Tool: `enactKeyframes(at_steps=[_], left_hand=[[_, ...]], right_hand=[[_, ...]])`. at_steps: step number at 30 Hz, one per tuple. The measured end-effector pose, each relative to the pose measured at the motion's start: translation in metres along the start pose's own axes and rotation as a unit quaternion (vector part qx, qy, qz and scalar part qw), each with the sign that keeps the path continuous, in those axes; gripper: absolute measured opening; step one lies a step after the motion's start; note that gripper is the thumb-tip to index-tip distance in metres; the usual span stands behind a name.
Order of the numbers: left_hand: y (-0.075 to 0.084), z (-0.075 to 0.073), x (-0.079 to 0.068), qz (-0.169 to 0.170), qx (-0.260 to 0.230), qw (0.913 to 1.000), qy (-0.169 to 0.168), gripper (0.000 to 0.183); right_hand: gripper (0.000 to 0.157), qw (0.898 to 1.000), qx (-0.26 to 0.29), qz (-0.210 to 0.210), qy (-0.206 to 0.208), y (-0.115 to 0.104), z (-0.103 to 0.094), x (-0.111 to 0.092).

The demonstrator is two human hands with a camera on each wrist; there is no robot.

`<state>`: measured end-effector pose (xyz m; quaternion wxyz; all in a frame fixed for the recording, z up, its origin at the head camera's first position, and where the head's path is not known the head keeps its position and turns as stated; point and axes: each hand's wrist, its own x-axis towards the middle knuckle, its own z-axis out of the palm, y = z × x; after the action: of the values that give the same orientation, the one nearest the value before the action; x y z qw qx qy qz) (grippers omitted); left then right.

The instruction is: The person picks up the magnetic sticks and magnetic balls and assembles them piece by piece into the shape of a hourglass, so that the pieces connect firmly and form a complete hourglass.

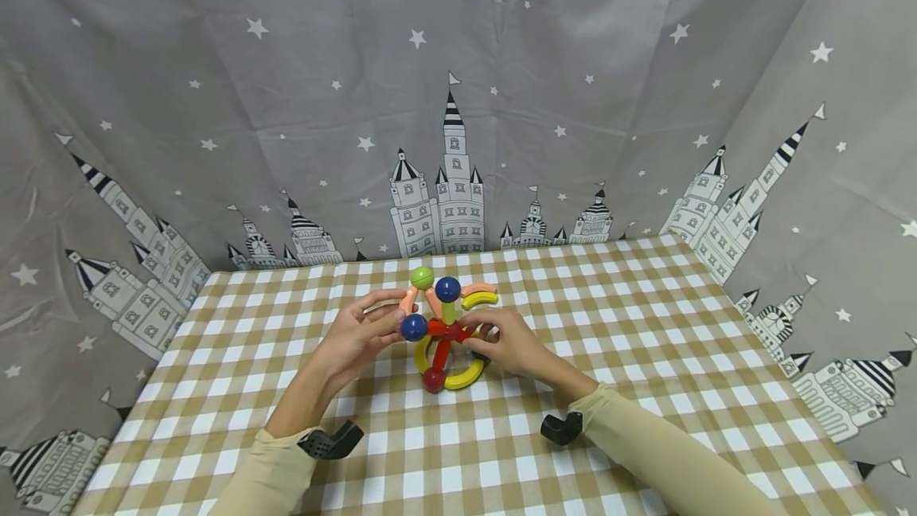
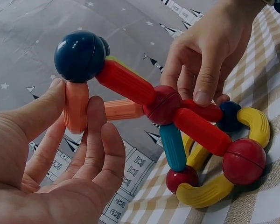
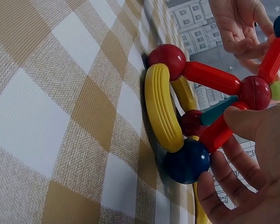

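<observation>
A toy structure of magnetic balls and rods stands on the table. Its base is a ring of yellow curved rods (image 3: 162, 107) with balls between them. Straight rods, red and teal (image 2: 173, 147), lean up from the ring to a red ball (image 2: 163, 105). My left hand (image 1: 361, 337) pinches an orange curved rod (image 2: 75, 107) below a blue ball (image 2: 80, 56) at the structure's left. With thumb and fingers, my right hand (image 1: 512, 341) holds a red rod (image 3: 217, 135) on the right, close to a blue base ball (image 3: 186, 161). A green ball (image 1: 423, 278) tops the far side.
Behind the structure, an orange curved piece (image 1: 478, 289) and a yellow curved piece (image 1: 480, 299) show near my right hand; whether they join it, I cannot tell. A checked cloth (image 1: 251, 357) covers the table. A grey castle-print curtain (image 1: 573, 46) hangs at the back and sides.
</observation>
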<state>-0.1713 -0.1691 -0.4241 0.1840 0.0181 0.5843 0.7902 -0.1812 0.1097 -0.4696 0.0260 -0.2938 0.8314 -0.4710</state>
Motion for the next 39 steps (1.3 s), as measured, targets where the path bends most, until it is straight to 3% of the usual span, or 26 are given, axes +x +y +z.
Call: enactKeyframes(at_steps=[13, 20, 30, 39], left_hand=[[0.001, -0.002, 0.005, -0.006, 0.000, 0.9999, -0.009, 0.040], [0.002, -0.002, 0.007, -0.007, 0.005, 0.9998, -0.018, 0.043], [0.001, -0.005, 0.010, -0.006, 0.009, 0.9992, -0.038, 0.042], [0.001, -0.006, 0.010, -0.007, 0.007, 0.9992, -0.037, 0.042]], right_hand=[[0.025, 1.000, 0.003, 0.009, -0.002, -0.001, -0.001, -0.002], [0.023, 1.000, 0.007, -0.009, 0.006, -0.003, 0.000, -0.006], [0.028, 0.998, -0.014, 0.039, -0.037, -0.008, -0.019, -0.003], [0.037, 0.994, -0.032, 0.093, 0.039, 0.017, -0.038, 0.020]])
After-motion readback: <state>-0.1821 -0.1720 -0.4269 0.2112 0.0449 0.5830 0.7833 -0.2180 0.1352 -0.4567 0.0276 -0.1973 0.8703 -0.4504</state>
